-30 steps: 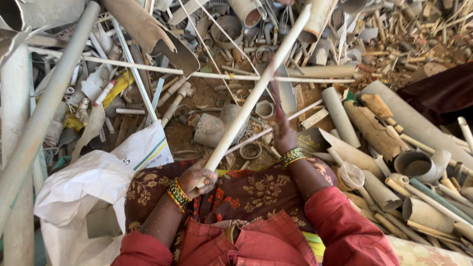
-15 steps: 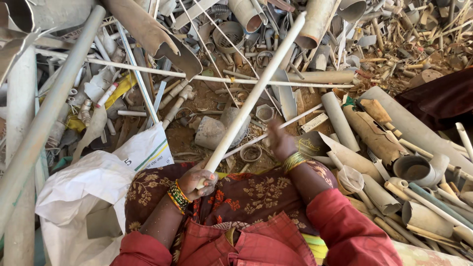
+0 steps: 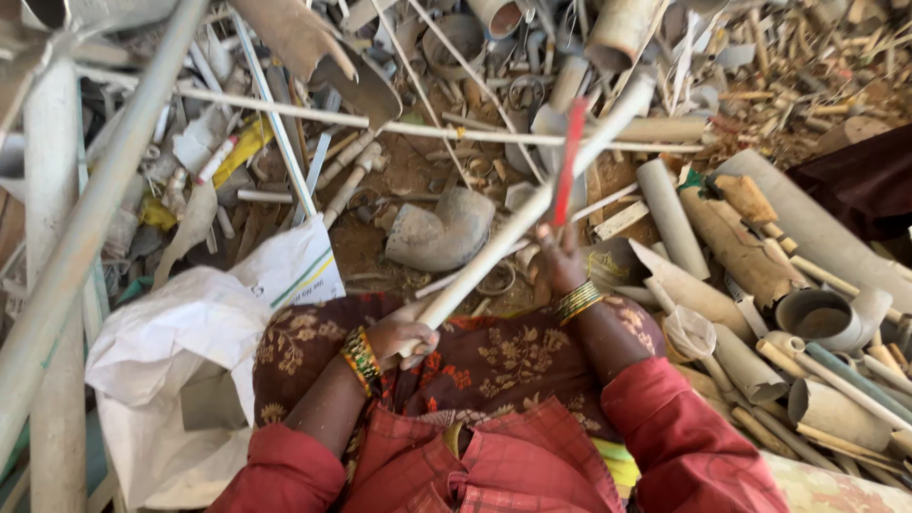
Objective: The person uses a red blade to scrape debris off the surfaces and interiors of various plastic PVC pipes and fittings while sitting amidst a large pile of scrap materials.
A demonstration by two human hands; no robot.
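The left hand (image 3: pixel 404 334), low in the middle of the frame just above the person's patterned lap, is clamped around the near end of a long white pipe (image 3: pixel 532 207), which slants up and to the right across the scrap heap so that its far end sits near the upper right of centre; gripping it at the butt end lets the whole length be levered and steered over the pile. The right hand (image 3: pixel 559 266), a little right of centre, is closed on a thin red strip (image 3: pixel 570 161) held nearly upright and blurred, just beside or against the pipe, though I cannot tell whether they touch. A grey elbow fitting (image 3: pixel 442 231) lies on the dirt below the pipe. A white sack (image 3: pixel 190 332) slumps at the lower left, mouth near the knee, within easy reach. Cut grey pipe pieces (image 3: pixel 817 318) crowd the right side.
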